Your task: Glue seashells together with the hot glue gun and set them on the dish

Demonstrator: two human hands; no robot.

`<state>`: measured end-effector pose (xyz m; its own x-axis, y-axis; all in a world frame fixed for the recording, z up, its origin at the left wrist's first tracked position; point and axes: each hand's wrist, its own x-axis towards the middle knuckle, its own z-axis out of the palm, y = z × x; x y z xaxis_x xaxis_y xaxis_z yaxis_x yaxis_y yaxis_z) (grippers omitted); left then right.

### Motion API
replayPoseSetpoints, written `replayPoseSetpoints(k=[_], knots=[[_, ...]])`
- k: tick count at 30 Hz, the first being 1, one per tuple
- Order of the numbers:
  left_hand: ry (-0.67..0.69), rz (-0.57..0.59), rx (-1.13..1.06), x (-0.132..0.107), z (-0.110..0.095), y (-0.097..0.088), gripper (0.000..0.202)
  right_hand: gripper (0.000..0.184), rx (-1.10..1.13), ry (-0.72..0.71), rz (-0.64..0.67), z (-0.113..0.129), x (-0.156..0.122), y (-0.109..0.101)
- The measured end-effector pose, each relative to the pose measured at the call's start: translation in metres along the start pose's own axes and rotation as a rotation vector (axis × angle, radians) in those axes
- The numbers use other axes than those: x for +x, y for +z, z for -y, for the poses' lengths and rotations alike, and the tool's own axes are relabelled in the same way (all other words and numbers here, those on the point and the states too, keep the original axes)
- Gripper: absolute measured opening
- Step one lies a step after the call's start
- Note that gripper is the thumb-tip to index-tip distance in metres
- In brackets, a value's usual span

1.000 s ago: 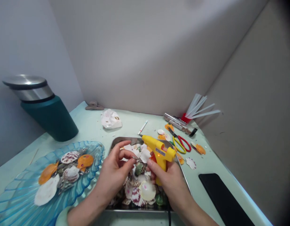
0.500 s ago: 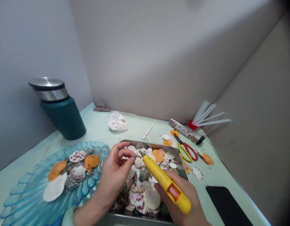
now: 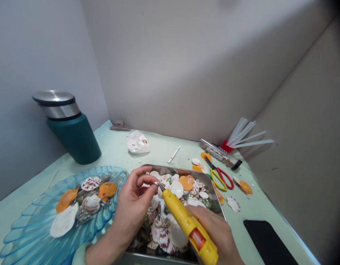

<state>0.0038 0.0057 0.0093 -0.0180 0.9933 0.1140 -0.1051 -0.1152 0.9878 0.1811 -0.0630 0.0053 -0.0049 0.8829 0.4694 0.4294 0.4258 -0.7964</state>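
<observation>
Pale-green bench (image 3: 158,152) beneath grey walls (image 3: 170,73); at lower centre, left fingers (image 3: 147,197) pinch one tiny piece (image 3: 157,183), right fingers (image 3: 207,217) grasp one yellow glue gun (image 3: 182,213); one bottle (image 3: 76,138) stands at frame left.

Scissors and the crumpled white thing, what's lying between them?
In the head view, a white stick lies between them, and closer to the scissors are a few white and orange shells.

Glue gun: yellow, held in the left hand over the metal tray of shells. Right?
Wrong hand. The head view shows the right hand holding the glue gun. It is yellow and over the metal tray of shells, as you say.
</observation>
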Motion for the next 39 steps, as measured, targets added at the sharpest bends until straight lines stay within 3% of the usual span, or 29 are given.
replayPoseSetpoints(k=[7,12,20,29,39], knots=[[-0.011,-0.022,-0.042,0.000,-0.007,0.002,0.037,0.017,-0.029,-0.032,0.081,-0.007,0.000,-0.004],[-0.078,0.005,-0.156,0.002,-0.008,0.003,0.039,0.015,0.025,0.126,0.067,-0.005,0.002,-0.001],[-0.187,0.135,-0.314,0.005,-0.006,-0.002,0.038,0.027,0.143,0.461,-0.046,-0.003,-0.003,0.001],[-0.212,0.168,-0.371,0.007,-0.003,-0.003,0.024,0.029,0.216,0.551,-0.067,0.002,-0.001,0.000],[-0.249,0.219,-0.380,0.006,-0.005,-0.002,0.025,0.032,0.229,0.519,-0.030,0.004,0.001,0.000]])
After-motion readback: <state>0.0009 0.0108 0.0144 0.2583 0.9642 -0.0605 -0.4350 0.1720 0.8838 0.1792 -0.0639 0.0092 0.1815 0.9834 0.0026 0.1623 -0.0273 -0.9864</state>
